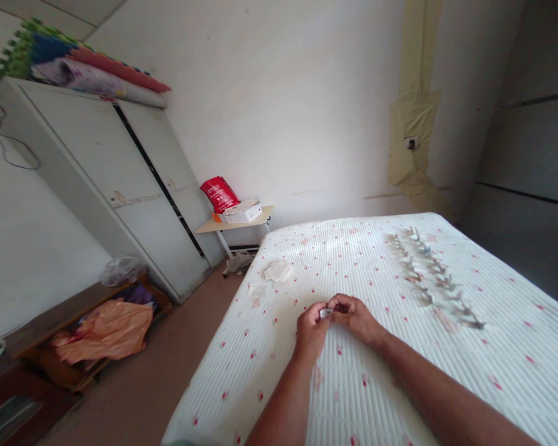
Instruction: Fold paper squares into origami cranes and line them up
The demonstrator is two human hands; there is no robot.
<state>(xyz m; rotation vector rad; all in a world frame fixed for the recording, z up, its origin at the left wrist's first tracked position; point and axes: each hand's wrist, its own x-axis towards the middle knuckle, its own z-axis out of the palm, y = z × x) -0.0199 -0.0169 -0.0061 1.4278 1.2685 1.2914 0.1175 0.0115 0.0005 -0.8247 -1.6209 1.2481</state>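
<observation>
My left hand [310,322] and my right hand [353,316] meet above the middle of the bed, fingertips pinched together. Between them is a small whitish piece of paper [325,313], seemingly folded; most of it is hidden by the fingers. Beyond my left hand lies a loose pile of printed paper squares [278,271], with another printed sheet [257,290] beside it. To the right of my right hand, several small folded paper figures [441,282] stand in rows, somewhat blurred.
All this rests on a bed with a white, red-dotted ribbed cover [270,371]. A small table [207,227] with a red bag [219,194] and a white box [244,214] stands behind it. A grey cabinet [93,161] and a low wooden bench with an orange cloth [106,331] are at left.
</observation>
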